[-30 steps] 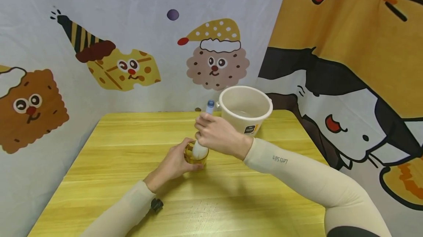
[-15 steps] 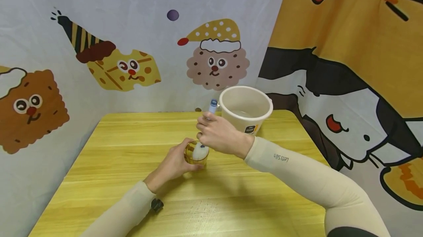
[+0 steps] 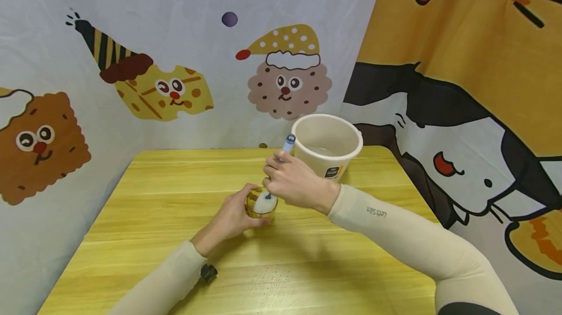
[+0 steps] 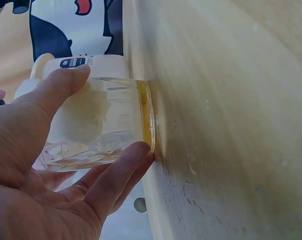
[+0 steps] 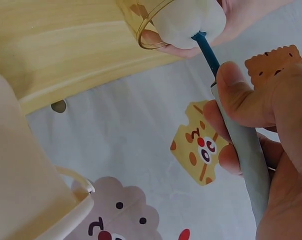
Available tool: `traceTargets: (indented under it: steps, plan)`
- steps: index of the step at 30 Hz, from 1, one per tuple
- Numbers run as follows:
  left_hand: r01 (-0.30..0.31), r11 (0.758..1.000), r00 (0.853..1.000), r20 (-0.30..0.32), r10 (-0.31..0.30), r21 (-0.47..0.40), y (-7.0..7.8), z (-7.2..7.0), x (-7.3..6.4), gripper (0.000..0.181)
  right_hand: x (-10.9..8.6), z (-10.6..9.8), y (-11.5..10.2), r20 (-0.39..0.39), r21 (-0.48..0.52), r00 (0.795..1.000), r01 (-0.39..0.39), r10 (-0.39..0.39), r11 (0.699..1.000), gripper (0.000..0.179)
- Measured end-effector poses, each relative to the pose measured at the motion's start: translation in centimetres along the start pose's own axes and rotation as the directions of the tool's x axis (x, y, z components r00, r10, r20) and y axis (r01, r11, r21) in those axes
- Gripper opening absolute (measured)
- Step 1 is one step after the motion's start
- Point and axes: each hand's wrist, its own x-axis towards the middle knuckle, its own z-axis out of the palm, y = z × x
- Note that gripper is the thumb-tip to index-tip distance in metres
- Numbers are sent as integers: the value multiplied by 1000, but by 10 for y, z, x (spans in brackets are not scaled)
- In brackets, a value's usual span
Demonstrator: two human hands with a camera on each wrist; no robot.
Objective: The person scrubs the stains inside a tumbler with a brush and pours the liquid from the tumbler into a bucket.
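Near the middle of the table, my left hand (image 3: pixel 228 215) holds an amber-tinted glass (image 4: pixel 123 112) from the side, thumb and fingers around it. In the left wrist view the glass base is right at the tabletop. My right hand (image 3: pixel 293 179) grips the pale handle (image 5: pixel 246 150) of a cup brush above the glass. Its white sponge head (image 3: pixel 265 203) sits inside the glass mouth, partly sticking out. A thin blue neck (image 5: pixel 207 52) joins the sponge to the handle. The handle leans to the right, its blue end (image 3: pixel 290 138) overlapping the bucket in the head view.
A cream bucket (image 3: pixel 327 134) stands behind my right hand at the back of the wooden table (image 3: pixel 175 173). Water drops dot the tabletop (image 3: pixel 272 281) near the front. Cartoon-printed cloth (image 3: pixel 189 27) hangs behind the table and along its right side.
The brush handle has tilted further right, and my right hand has shifted slightly right with it. More of the sponge's top shows in the glass. My left hand and the glass stay in place.
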Motion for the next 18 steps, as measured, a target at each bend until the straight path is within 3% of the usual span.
traceTargets:
  steps: [5, 18]
  plan:
    - [-18, 1000, 1000, -17, 19, 17, 0, -1, 0, 87, -1, 2, -2, -20, 21, 999, -26, 26, 999, 21]
    - [9, 1000, 1000, 2, -9, -5, -2, 1, 2, 86, -5, 8, -8, -68, 87, 993, -91, 97, 992, 19]
